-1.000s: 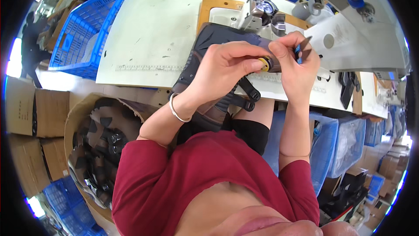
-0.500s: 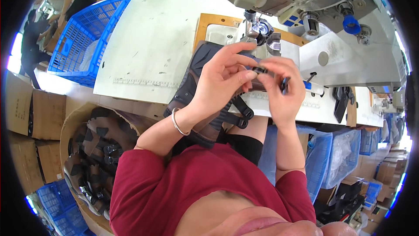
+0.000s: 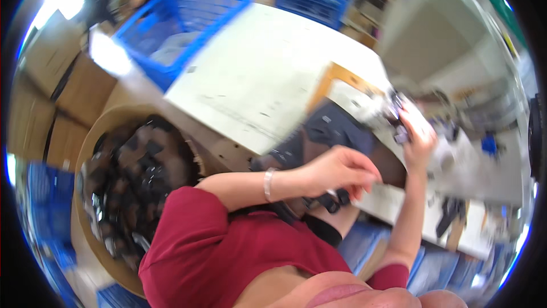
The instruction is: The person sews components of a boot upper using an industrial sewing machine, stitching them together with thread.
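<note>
A dark grey and brown piece with black buckles lies over the table's front edge and my lap. Above its near part is my left hand, its fingers curled together. Whether something small sits in that pinch is too blurred to see. My right hand reaches up to the shiny metal parts under the head of a sewing machine. Motion smears its fingers, and what they hold, if anything, cannot be made out.
The white table carries a wooden-edged plate by the machine. A blue crate stands beyond its left side, another blue crate behind it. At my left is a round bin full of dark pieces; cardboard boxes are stacked farther left.
Both hands were together at a small dark round part; now they are apart. The right hand has gone up to the metal machine parts, the left has come down nearer me. The view has turned.
</note>
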